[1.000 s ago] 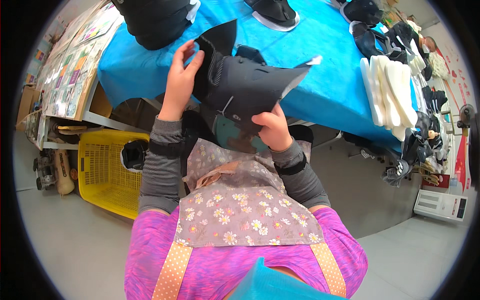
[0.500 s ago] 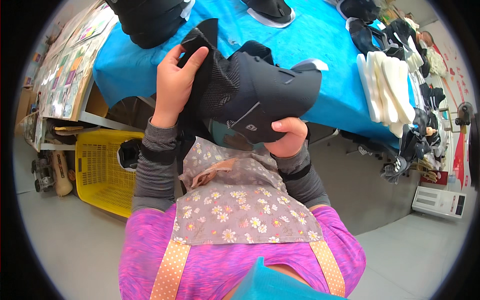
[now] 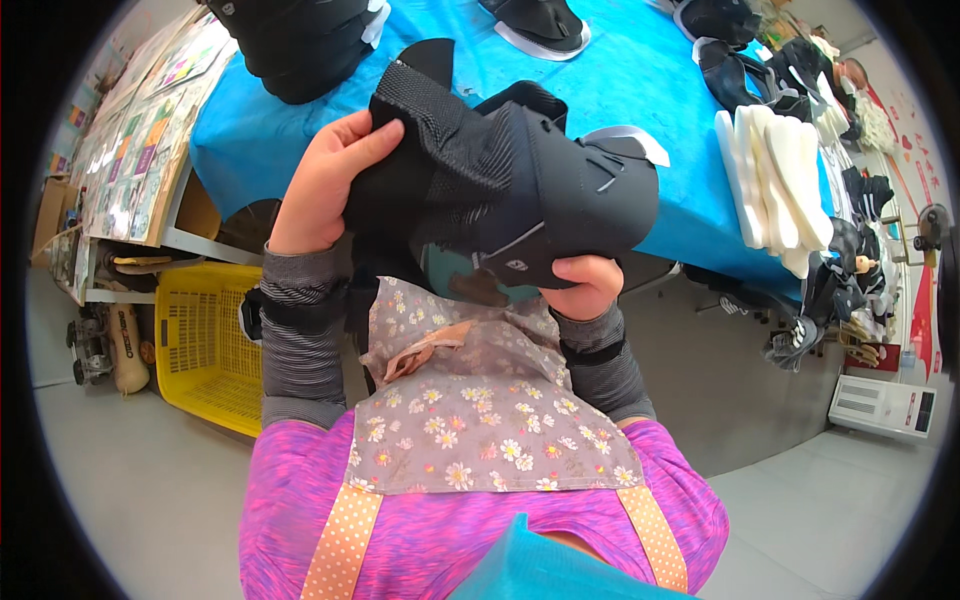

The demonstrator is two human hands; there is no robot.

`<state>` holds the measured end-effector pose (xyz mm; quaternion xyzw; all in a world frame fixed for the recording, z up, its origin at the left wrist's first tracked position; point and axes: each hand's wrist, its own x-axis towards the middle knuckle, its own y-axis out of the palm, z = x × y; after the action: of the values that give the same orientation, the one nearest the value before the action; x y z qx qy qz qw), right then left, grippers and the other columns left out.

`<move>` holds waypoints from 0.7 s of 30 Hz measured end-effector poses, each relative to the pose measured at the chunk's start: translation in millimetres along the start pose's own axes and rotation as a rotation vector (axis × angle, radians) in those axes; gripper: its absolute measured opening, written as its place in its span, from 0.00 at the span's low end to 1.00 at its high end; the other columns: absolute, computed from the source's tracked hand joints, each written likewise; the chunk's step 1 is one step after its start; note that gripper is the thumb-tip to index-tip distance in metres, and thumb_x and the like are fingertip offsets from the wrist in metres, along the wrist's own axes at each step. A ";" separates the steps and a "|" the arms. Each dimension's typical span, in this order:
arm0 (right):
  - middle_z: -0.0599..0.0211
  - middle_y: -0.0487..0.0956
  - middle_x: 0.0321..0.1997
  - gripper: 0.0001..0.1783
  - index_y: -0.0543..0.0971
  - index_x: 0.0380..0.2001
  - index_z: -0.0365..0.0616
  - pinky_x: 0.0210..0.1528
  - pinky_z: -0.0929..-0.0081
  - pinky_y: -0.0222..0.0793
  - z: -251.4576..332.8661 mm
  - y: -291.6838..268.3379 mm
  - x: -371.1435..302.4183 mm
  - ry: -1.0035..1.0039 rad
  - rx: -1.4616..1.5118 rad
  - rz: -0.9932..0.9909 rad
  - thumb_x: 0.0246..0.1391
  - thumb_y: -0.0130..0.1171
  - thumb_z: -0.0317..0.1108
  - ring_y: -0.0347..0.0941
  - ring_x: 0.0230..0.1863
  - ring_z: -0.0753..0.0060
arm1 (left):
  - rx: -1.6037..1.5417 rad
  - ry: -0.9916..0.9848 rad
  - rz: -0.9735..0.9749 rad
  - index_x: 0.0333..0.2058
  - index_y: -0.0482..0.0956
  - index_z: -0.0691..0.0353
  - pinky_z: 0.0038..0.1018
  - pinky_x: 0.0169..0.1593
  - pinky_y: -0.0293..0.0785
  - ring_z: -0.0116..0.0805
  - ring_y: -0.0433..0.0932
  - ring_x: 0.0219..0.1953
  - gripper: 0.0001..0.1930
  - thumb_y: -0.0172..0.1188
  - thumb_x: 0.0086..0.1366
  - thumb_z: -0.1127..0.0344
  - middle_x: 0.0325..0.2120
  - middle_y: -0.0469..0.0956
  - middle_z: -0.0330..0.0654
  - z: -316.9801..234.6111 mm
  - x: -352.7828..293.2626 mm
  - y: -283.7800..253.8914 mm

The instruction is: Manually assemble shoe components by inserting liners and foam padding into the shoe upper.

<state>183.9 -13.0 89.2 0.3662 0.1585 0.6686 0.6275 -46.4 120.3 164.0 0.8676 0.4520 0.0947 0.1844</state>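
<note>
I hold a black shoe upper (image 3: 585,185) in front of me, just over the near edge of the table. Its textured knit part lies to the left, the smoother panelled part to the right, and a white-edged tongue-like flap sticks up behind. My left hand (image 3: 335,180) pinches the knit end between thumb and fingers. On the lower right edge, my right hand (image 3: 588,285) grips with the thumb on top; its other fingers are hidden underneath.
A blue cloth (image 3: 660,190) covers the table. Stacked black uppers (image 3: 300,55) stand at far left, another upper (image 3: 545,25) farther back. At right lie white foam soles (image 3: 770,180) and several black shoe parts (image 3: 730,75). A yellow crate (image 3: 205,345) stands lower left.
The shoe upper has shifted slightly right and tilted, its knit end folding over more. My left hand has moved a little lower and left along with a changed grip angle; both hands keep hold.
</note>
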 end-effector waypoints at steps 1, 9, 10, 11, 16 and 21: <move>0.52 0.73 0.53 0.29 0.73 0.48 0.29 0.60 0.65 0.61 0.7 2.5 -1.2 -0.002 0.000 -0.005 0.35 0.48 0.19 0.67 0.57 0.58 | 0.000 -0.004 0.004 0.43 0.75 0.70 0.19 0.44 0.73 0.24 0.78 0.38 0.14 0.58 0.63 0.67 0.38 0.80 0.41 1.0 -3.1 -1.3; 0.60 0.75 0.51 0.32 0.73 0.49 0.37 0.59 0.71 0.61 -4.6 -15.6 -18.6 0.002 -0.529 -0.083 0.33 0.57 0.13 0.70 0.55 0.62 | 0.141 -0.036 0.213 0.63 0.54 0.67 0.27 0.61 0.59 0.33 0.67 0.57 0.42 0.63 0.49 0.72 0.56 0.67 0.43 -1.8 -15.4 -17.2; 0.60 0.75 0.51 0.32 0.73 0.49 0.37 0.59 0.71 0.61 -4.2 -16.1 -17.8 0.003 -0.528 -0.084 0.33 0.57 0.13 0.70 0.55 0.62 | 0.157 -0.116 0.205 0.63 0.55 0.67 0.27 0.61 0.59 0.33 0.67 0.56 0.41 0.63 0.49 0.71 0.56 0.67 0.43 -4.8 -13.0 -17.0; 0.61 0.76 0.51 0.30 0.74 0.48 0.37 0.57 0.71 0.62 -3.3 -16.0 -16.0 -0.134 -0.618 0.066 0.35 0.57 0.13 0.70 0.54 0.64 | 0.130 -0.174 0.225 0.63 0.54 0.66 0.27 0.61 0.58 0.32 0.67 0.56 0.40 0.62 0.52 0.70 0.56 0.67 0.43 -6.3 -10.3 -19.8; 0.64 0.76 0.47 0.24 0.75 0.47 0.38 0.53 0.72 0.65 -0.7 1.0 -19.8 0.151 -0.285 -0.017 0.42 0.57 0.15 0.70 0.51 0.70 | 0.416 -0.288 -0.041 0.52 0.73 0.60 0.25 0.56 0.62 0.28 0.72 0.49 0.24 0.52 0.66 0.49 0.47 0.75 0.36 -18.4 10.7 -35.9; 0.68 0.76 0.41 0.18 0.75 0.45 0.37 0.44 0.75 0.67 7.6 3.8 -19.8 0.105 -0.740 0.290 0.48 0.55 0.19 0.70 0.43 0.75 | 0.515 -0.034 -0.116 0.50 0.76 0.58 0.22 0.51 0.66 0.23 0.74 0.45 0.18 0.52 0.67 0.54 0.43 0.78 0.36 -34.9 12.4 -8.4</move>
<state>185.3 -34.4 91.2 0.0992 -0.1144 0.7800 0.6071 -57.2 143.0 192.4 0.8601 0.5069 -0.0486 -0.0299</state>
